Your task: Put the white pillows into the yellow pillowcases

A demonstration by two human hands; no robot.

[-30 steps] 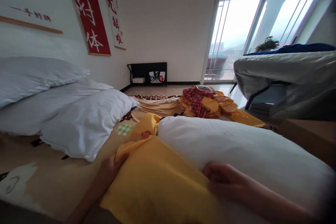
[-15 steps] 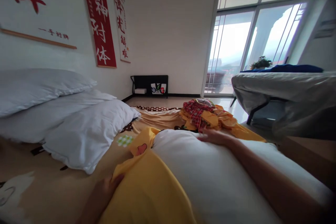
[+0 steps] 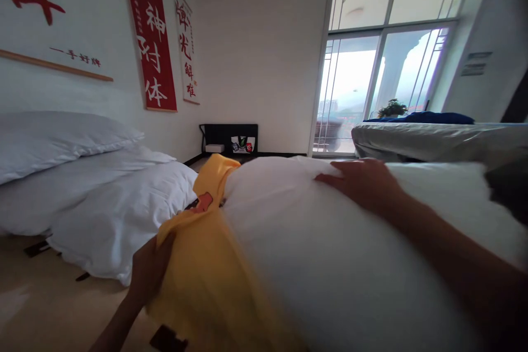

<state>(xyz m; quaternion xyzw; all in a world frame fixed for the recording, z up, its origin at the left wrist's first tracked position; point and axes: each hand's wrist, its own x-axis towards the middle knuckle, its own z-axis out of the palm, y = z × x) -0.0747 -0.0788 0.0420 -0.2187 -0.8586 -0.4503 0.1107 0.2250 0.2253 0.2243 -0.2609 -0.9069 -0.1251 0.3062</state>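
A plump white pillow [image 3: 280, 220] fills the middle and right foreground, with its left end inside a yellow pillowcase [image 3: 198, 275]. The case bears an orange-pink printed figure. My left hand [image 3: 152, 267] is closed on the left edge of the case, its fingers partly hidden by the fabric. Over the pillow's upper edge lies my right hand [image 3: 363, 184], thumb apart and fingers bent over the far side, where their tips are out of sight. The pillow stands raised and hides the bedding behind it.
Several white pillows [image 3: 124, 220] are stacked on the left, on a tan patterned blanket [image 3: 25, 308]. At the right is a plastic-covered table [image 3: 421, 140] with a blue cloth [image 3: 437, 117]. A black low stand [image 3: 212, 135] is by the far wall.
Both hands have raised the pillow and its yellow case, which now hide the red plaid and yellow cloth pile. The view has shifted a little to the right.
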